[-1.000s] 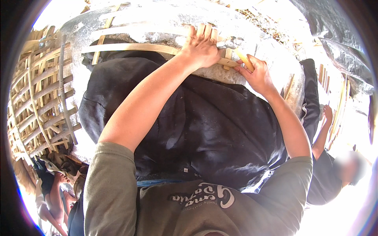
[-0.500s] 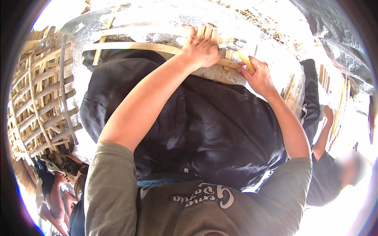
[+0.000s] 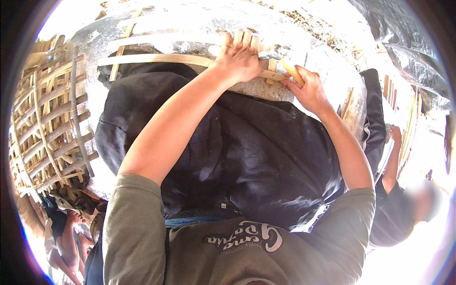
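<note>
My left hand (image 3: 239, 58) lies across two pale bamboo strips with its fingers stretched out and a little apart. The nearer strip (image 3: 156, 58) runs from the left to my right hand; the farther strip (image 3: 161, 39) is partly washed out by glare. In my right hand (image 3: 308, 89) is a hammer, its yellow handle (image 3: 291, 71) in the closed fingers. The metal hammer head (image 3: 277, 52) is just right of my left hand, above the strips. My right fingertips are close to the nearer strip's right end, where a short crosspiece (image 3: 270, 69) passes under it.
Black trousers (image 3: 228, 147) cover my legs in front. A crosspiece (image 3: 118, 61) joins the strips at left. Woven bamboo lattice (image 3: 47, 118) stands at far left. Another person (image 3: 396, 204) sits at right, and a person's limbs (image 3: 69, 237) show at lower left. Dark plastic sheeting (image 3: 403, 47) hangs upper right.
Both hands, the strips and the hammer sit slightly farther left in the picture. My grip on the hammer looks the same.
</note>
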Motion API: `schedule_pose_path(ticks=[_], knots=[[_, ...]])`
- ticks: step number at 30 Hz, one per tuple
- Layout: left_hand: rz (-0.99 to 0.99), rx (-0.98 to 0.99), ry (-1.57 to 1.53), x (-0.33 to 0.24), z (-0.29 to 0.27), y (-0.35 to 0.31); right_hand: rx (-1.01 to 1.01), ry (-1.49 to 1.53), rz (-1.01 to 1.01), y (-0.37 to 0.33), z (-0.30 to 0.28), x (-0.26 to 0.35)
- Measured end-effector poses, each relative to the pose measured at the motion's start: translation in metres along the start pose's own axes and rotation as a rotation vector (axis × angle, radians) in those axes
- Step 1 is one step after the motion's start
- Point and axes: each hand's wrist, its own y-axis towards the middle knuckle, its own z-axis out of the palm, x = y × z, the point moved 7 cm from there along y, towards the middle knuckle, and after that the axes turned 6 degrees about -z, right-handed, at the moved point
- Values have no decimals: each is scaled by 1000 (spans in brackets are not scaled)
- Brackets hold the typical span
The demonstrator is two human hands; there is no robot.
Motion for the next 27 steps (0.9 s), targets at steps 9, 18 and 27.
schedule_pose_path(ticks=[9,18,27], knots=[[2,-103,28,0,5,-1,14,38,16,0,1,0],[-14,-16,53,-1,5,-1,5,9,-14,-1,2,-2],[-19,-85,61,0,4,-4,2,11,-24,-1,2,1]])
